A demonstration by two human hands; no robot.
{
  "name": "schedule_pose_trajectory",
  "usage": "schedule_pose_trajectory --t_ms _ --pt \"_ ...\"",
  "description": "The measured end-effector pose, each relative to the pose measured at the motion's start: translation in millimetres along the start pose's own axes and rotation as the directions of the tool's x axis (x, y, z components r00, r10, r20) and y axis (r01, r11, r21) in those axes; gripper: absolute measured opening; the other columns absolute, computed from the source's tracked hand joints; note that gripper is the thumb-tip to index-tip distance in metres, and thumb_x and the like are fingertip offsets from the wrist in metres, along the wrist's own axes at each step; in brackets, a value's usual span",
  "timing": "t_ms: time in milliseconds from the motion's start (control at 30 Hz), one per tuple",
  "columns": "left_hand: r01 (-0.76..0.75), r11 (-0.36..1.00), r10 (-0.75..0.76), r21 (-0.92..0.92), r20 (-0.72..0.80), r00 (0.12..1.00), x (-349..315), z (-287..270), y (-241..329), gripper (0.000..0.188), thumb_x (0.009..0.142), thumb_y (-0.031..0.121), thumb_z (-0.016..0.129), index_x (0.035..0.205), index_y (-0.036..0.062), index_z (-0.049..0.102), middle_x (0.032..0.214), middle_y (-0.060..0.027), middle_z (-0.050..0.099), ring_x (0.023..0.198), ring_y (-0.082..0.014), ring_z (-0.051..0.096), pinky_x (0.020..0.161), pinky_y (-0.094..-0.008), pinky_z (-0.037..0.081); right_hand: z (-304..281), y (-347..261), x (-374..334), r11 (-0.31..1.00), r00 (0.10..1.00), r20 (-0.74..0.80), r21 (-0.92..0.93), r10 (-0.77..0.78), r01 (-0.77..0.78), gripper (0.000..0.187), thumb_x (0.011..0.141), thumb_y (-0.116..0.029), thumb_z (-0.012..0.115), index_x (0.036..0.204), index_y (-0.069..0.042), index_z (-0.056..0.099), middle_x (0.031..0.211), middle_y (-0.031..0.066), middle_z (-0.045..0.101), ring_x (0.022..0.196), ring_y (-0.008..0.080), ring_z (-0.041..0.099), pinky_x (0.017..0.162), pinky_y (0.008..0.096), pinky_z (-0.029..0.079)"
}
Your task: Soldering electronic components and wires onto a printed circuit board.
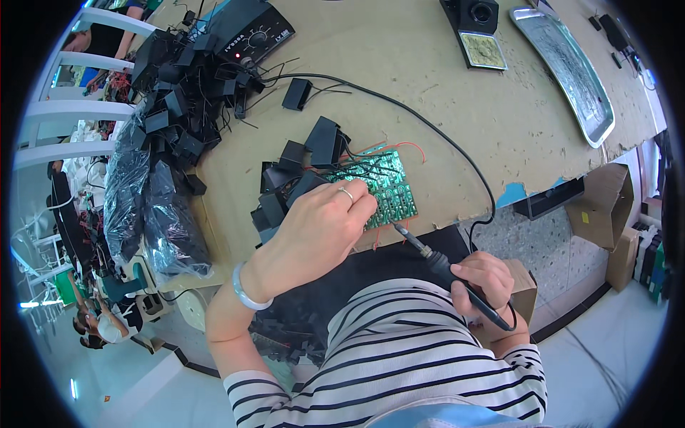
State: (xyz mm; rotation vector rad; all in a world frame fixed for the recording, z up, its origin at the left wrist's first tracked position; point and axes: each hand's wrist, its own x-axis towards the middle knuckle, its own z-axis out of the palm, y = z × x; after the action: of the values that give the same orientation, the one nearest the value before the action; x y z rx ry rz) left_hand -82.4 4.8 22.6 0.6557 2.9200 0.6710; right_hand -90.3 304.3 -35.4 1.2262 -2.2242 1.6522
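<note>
A green circuit board panel (397,196) lies near the table's front edge, with black wires and a few red wires running off it. My left hand (321,217) rests over its left part, fingers curled together in a pinch. Whatever those fingertips hold is hidden. In my right hand (486,282) is a soldering iron (437,262), gripped by its dark handle. Its tip points up and left to the board's front edge; contact is too small to tell. Beside my left hand, several small black boxes (291,155) with wires lie against the board's left side.
A black soldering station (246,36) with a dial stands at the back left, its cable (421,118) arching across the table. Next to it is a heap of black boxes (182,107). An iron stand with sponge (484,51) and a metal tray (571,78) sit at the back right.
</note>
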Motion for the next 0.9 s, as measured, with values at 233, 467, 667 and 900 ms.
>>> schedule_pose_trajectory --t_ms 233,467,667,900 --pt "-0.006 1.0 0.006 -0.011 0.021 1.0 1 -1 -1 0.016 0.082 0.003 0.07 0.095 0.0024 0.062 0.093 -0.0103 0.057 0.09 -0.0305 0.064 0.08 -0.0399 0.053 7 1 5 1.0 0.999 0.033 0.02 -0.01 0.009 0.028 0.071 0.003 0.074 0.098 0.004 0.069 0.076 0.01 0.068 0.061 0.0237 0.068 0.058 0.0315 0.056" --pt "0.002 1.0 -0.001 -0.006 0.049 0.999 3 -1 0 0.016 0.082 0.003 0.071 0.095 0.0017 0.062 0.094 -0.0109 0.057 0.089 -0.0311 0.063 0.079 -0.041 0.053 16 5 5 0.999 1.0 -0.017 0.03 -0.025 0.025 0.025 0.069 0.004 0.069 0.093 0.004 0.067 0.072 0.0102 0.064 0.054 0.0236 0.063 0.051 0.032 0.052" --pt "-0.005 1.0 0.004 0.012 0.045 0.999 1 0 -1 0.016 0.082 0.003 0.071 0.095 0.001 0.062 0.094 -0.011 0.056 0.089 -0.0312 0.063 0.078 -0.0407 0.053 15 2 4 1.0 1.0 -0.011 0.015 -0.015 0.015 0.025 0.069 0.004 0.069 0.093 0.004 0.067 0.072 0.0099 0.064 0.055 0.0236 0.064 0.051 0.0319 0.052" --pt "-0.01 1.0 0.01 0.015 0.043 0.999 3 1 -1 0.016 0.083 0.003 0.071 0.096 0.001 0.062 0.094 -0.011 0.057 0.089 -0.0311 0.063 0.078 -0.0405 0.053 7 2 1 1.0 1.0 0.0 0.013 -0.014 0.014 0.027 0.071 0.003 0.074 0.097 0.004 0.069 0.076 0.0108 0.068 0.059 0.0232 0.066 0.055 0.0312 0.055"
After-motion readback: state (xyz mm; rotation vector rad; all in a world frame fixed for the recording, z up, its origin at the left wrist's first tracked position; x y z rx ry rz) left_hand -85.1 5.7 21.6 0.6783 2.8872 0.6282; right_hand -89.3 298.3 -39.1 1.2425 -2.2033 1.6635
